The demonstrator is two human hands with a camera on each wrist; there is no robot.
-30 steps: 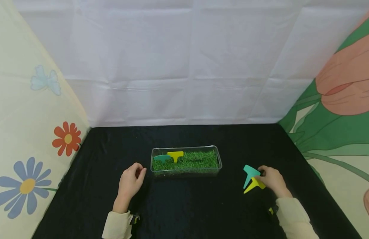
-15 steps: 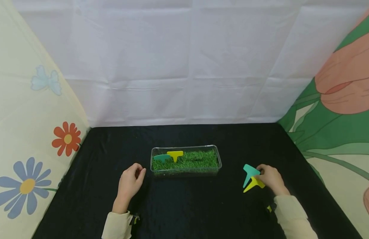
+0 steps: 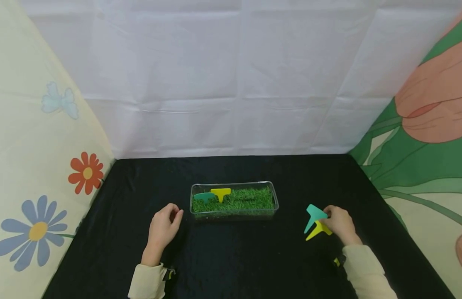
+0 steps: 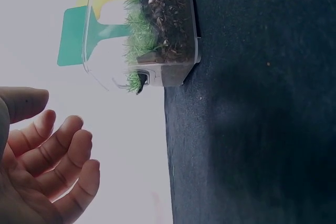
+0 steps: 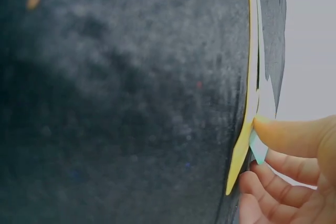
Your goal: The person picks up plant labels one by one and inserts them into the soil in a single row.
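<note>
Nearest to us are two hands on the black cloth (image 3: 238, 257). Our right hand (image 3: 339, 224) rests on two loose T-shaped plant tags lying just beside it, well to the right of the tray: one teal tag (image 3: 314, 215) overlapping one yellow tag (image 3: 316, 230). The head view hides the grip; the right wrist view shows the thumb (image 5: 294, 135) pressing on the edge of the thin yellow tag, the pale teal one pinned under the thumb and the other fingers curled beneath. Both tags are flat plastic with a wide head and a pointed stem.

Our left hand (image 3: 162, 228) lies by the tray's left end, holding nothing; the left wrist view shows its fingers (image 4: 58, 153) loosely curled and slightly apart.

Farther back sits one clear tray (image 3: 234, 212) of grass. The left wrist view reveals soil beneath the grass. Two more tags stand in its left end: one planted green tag (image 3: 204, 196) and one planted yellow tag (image 3: 220, 192).
</note>
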